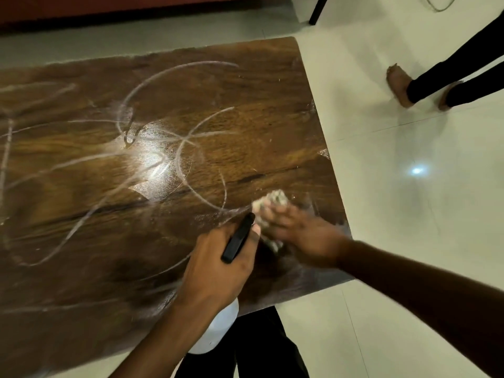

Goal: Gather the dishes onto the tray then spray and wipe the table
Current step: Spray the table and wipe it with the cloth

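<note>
- While the right hand (297, 236) presses a crumpled pale cloth (270, 205) against the wooden table (81, 214), the task looks to be in its last step, the wiping; no dishes or tray show anywhere in view, so the gathering seems done.
- Blurred as it is, the right hand has its fingers curled down over the cloth, bunching it under the palm near the table's right edge and close to the near corner.
- Held in the left hand (215, 271) is a spray bottle (218, 328), its white body hanging below the wrist over the table's near edge and its black nozzle (238, 238) sticking out past the thumb toward the cloth.
- Left-hand fingers are wrapped tight round the bottle's neck; whether one sits on the trigger cannot be told, since the trigger is hidden under the hand.
- Pale curved streaks (174, 110) loop across the middle and left of the table, with a bright lamp glare among them, so that part looks smeared and not yet wiped dry.
- My judgement is that the next move calls for sweeping the cloth leftward and away from the body through those streaks, keeping it flat and pressed.
- Another spray seems unneeded until the streaks are cleared.
- Off to the right, another person's legs (450, 75) stand on the tiled floor (409, 241), well apart from the table.
</note>
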A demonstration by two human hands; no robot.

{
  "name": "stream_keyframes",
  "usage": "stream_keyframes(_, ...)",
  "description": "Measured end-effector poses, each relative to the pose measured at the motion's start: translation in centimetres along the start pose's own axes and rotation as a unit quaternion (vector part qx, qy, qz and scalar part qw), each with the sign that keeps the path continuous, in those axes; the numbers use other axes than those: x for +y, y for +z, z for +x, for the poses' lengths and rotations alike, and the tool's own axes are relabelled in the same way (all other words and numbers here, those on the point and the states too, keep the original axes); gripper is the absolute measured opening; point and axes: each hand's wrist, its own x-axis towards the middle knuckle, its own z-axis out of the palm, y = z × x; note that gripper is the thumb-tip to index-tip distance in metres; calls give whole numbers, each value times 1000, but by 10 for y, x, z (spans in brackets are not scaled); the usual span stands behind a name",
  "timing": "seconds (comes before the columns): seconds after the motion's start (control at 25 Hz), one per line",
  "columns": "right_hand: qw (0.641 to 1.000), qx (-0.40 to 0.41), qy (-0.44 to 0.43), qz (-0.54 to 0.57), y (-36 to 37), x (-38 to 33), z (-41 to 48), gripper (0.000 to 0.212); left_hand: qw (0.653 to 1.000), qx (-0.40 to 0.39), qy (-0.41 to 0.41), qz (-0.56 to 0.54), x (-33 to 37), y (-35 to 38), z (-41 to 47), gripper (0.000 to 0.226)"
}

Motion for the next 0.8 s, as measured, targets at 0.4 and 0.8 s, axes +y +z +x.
stream_keyframes(0.4,901,198,376,86,-17,38,1,72,997,-73,-7,9,-17,10,-49,67)
stream_keyframes(0.8,929,206,306,38,46,-26,-121,69,991,-115,21,72,-37,48,-80,48)
